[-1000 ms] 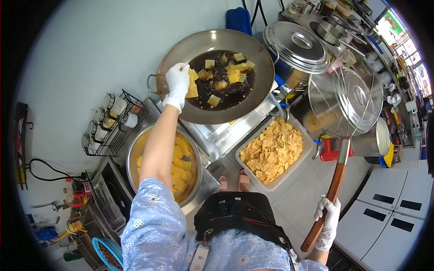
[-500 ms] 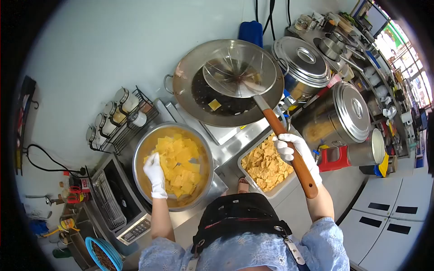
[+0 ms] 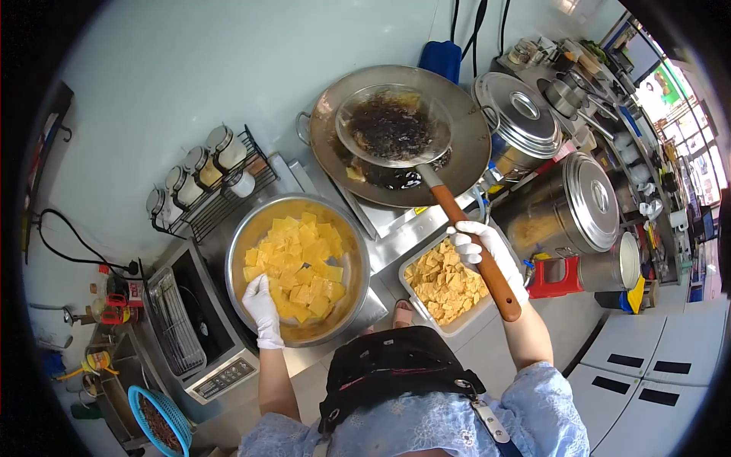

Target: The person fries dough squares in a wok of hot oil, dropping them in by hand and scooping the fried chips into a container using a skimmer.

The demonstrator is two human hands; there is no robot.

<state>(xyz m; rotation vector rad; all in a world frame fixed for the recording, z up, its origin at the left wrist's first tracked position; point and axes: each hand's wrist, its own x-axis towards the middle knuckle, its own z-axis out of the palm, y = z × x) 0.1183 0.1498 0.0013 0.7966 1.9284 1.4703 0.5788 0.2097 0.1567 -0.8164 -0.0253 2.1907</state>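
One long-handled strainer point(image 3: 448, 199) is grasped in the right hand's point(image 3: 496, 255) fingers, its mesh set within the wok point(image 3: 474, 145). Yellow squares point(image 3: 293, 259) in the steel bowl point(image 3: 352, 301) are met by the left hand point(image 3: 263, 308); whether any are pinched by its partly hidden fingers cannot be told.

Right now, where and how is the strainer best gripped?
Strainer: probably best by its wooden handle, from the person's right, fingers wrapped around, as the right hand has it. The handle is long and points out of the wok toward the person; the basket end meets dark liquid, so keep off it.
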